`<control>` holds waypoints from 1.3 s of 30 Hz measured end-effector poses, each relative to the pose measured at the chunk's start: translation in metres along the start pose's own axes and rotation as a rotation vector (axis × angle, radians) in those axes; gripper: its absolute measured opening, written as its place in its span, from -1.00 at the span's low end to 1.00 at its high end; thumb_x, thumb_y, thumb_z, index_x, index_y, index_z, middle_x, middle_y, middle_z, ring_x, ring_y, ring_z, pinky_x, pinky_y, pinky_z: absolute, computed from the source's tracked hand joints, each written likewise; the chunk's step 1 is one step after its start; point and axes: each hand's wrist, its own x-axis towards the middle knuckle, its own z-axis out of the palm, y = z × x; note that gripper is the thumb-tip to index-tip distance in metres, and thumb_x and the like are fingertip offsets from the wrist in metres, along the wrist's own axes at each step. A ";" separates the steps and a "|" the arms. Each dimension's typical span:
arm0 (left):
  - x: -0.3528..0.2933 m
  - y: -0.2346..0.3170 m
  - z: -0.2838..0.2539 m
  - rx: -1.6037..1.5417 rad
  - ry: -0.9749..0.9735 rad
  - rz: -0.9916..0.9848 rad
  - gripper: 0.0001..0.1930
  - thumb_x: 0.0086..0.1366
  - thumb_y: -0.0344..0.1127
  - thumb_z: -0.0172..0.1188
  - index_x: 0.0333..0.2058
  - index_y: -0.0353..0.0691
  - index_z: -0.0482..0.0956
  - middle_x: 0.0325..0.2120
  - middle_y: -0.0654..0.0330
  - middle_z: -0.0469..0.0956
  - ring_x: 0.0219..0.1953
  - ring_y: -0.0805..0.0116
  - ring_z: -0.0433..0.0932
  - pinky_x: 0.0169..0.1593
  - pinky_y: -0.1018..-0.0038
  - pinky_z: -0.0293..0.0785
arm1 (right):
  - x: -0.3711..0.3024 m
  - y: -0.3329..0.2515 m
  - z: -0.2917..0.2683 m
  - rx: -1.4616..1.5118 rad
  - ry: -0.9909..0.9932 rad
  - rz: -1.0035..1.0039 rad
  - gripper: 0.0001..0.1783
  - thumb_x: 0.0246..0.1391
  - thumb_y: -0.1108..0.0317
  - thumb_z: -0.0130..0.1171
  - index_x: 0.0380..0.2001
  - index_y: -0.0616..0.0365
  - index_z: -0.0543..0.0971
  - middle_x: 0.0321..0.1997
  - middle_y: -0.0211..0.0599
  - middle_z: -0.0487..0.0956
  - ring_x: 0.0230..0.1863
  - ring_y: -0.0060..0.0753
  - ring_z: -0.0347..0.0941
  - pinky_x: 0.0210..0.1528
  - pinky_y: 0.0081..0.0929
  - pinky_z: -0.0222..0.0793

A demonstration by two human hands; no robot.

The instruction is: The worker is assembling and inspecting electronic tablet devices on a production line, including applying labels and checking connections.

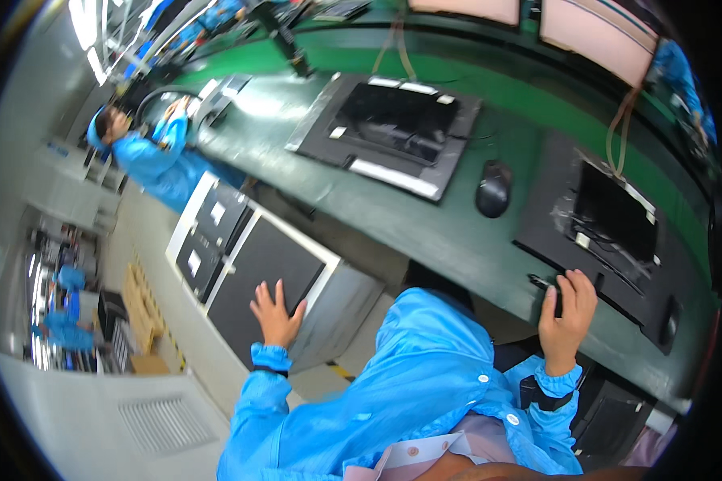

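Note:
My left hand (276,314) is open, its fingers spread, above or against the dark pad (269,276) on top of a white-edged cart; whether it touches cannot be told. At the bench's front edge my right hand (568,314) is curled around a small black object (541,281), mostly hidden by the fingers. Just beyond that hand, a dark display panel (618,212) with clear film lies on a black foam pad (541,216). Another dark panel (397,120), with white tape pieces at its edges, rests on a second foam pad (393,178) farther left.
A black mouse (493,189) sits between the pads on the green bench (457,256). Upright monitors (598,36) stand along the far side. Dark trays (204,236) lie at the cart's far end. A co-worker in blue (156,160) is at the bench's left end.

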 end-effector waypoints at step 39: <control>0.131 0.335 -0.069 -0.702 0.321 0.972 -0.43 0.12 -0.45 0.31 0.17 -0.27 0.52 0.25 -0.11 0.41 0.39 -0.15 0.30 0.47 -0.21 0.05 | 0.150 -0.065 0.038 0.294 -0.073 -0.290 -0.79 0.07 0.36 0.36 -0.21 0.16 0.67 -0.22 -0.19 0.64 -0.11 -0.07 0.55 -0.06 -0.19 0.44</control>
